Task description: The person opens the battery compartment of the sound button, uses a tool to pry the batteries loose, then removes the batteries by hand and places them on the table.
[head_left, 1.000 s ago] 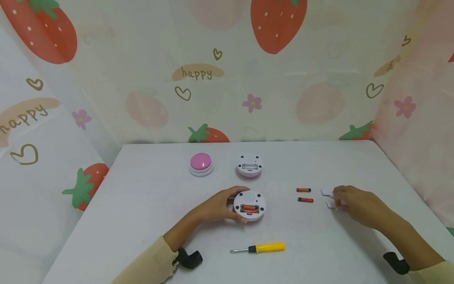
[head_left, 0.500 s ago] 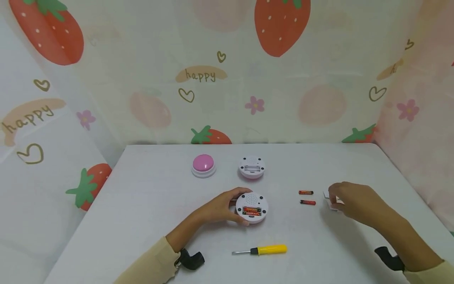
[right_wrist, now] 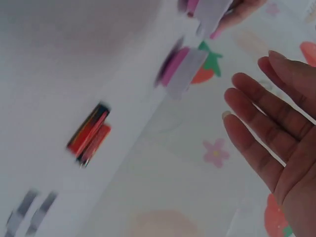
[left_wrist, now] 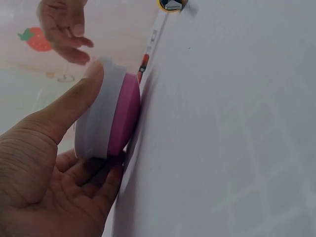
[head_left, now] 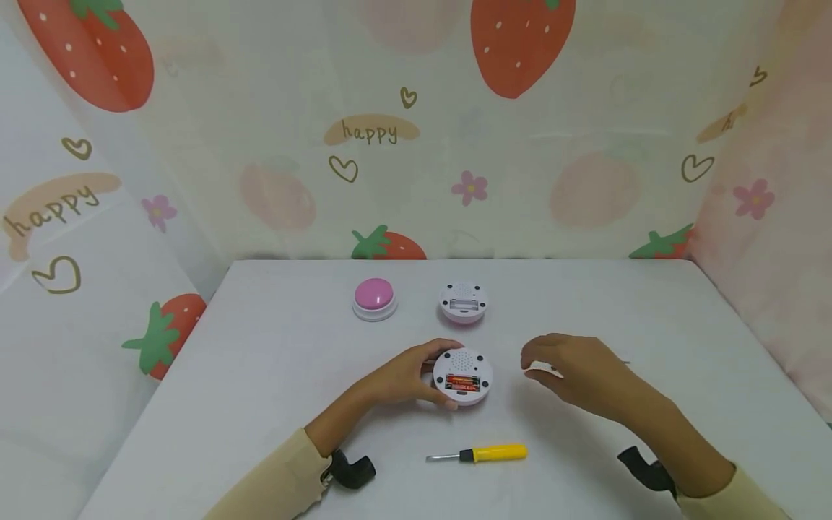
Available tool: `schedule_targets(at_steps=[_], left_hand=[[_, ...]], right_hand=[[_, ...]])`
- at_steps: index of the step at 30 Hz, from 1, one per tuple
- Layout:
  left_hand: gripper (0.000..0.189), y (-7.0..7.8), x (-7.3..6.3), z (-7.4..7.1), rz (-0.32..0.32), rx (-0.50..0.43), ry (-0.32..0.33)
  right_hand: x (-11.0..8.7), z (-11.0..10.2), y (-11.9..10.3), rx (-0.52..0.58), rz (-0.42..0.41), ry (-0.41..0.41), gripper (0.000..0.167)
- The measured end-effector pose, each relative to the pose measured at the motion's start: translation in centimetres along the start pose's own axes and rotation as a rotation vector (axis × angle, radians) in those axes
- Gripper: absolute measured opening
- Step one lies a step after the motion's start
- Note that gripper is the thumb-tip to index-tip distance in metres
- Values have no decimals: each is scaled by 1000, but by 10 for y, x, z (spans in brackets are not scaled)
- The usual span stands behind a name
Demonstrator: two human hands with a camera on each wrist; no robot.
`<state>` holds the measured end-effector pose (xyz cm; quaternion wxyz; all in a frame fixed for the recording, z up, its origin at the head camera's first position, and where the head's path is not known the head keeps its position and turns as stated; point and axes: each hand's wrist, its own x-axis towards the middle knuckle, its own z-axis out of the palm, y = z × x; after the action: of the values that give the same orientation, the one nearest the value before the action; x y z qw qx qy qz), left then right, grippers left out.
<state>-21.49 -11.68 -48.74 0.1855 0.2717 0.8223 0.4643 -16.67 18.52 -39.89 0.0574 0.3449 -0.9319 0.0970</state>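
Observation:
My left hand (head_left: 406,375) grips an upturned round push button (head_left: 463,375) by its edge, thumb on the near side. Its white underside faces up, with red batteries (head_left: 463,383) in the compartment. In the left wrist view, the pink dome (left_wrist: 127,111) faces the table. To the right, my right hand (head_left: 578,372) hovers over the table with loosely bent fingers, and nothing shows in it. Beneath it lie two loose red-and-black batteries (right_wrist: 90,134), mostly hidden in the head view. Two small pale pieces (right_wrist: 22,212) lie beyond them, blurred in the right wrist view.
A yellow-handled screwdriver (head_left: 497,453) lies in front of the held button. Behind stand an upright pink push button (head_left: 374,296) and another upturned one (head_left: 464,303) whose battery compartment has no batteries. A strawberry-print curtain (head_left: 390,188) rises at the table's back edge.
My right hand has left the pale pieces and moved left, over the loose batteries. The left hand keeps its hold on the push button in the same place.

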Motion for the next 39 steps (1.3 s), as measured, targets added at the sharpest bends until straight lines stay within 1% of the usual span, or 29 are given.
schedule_targets(at_steps=[5,8,12,15,21,24,26,28,30,34,36,39], left_hand=[[88,0,0,1,-12,3,7],[88,1,0,1,-8,-4,9],[87,0,0,0,9,-23,5],[88,0,2,0,11,-25,4],[86,2,2,0,1,-31,10],[87,1,-1,0,-15,-38,9],[87,1,0,0,-16,-38,9],[88,1,1,-1,-12,-31,12],[88,0,-1,0,-11,-33,14],[88,-1,-3,0,-5,-37,13],[88,0,-2,0,-1,-43,7],[88,1,-1,0,-3,-43,5]], right_hand=[[19,13,-16,36,-43,-3,18],[29,19,-23,66,-46,-3,18],[40,25,-29,108,-56,-22,19],[44,27,-30,117,-64,-24,20],[48,31,-27,129,-28,-27,20],[50,35,-27,149,-36,-40,20],[50,34,-26,148,-39,-41,20],[50,35,-25,147,-51,-27,20],[50,37,-26,143,-60,-19,20],[50,39,-27,136,-82,-20,20],[50,37,-26,128,-70,-30,20],[49,32,-22,118,-32,-39,18]])
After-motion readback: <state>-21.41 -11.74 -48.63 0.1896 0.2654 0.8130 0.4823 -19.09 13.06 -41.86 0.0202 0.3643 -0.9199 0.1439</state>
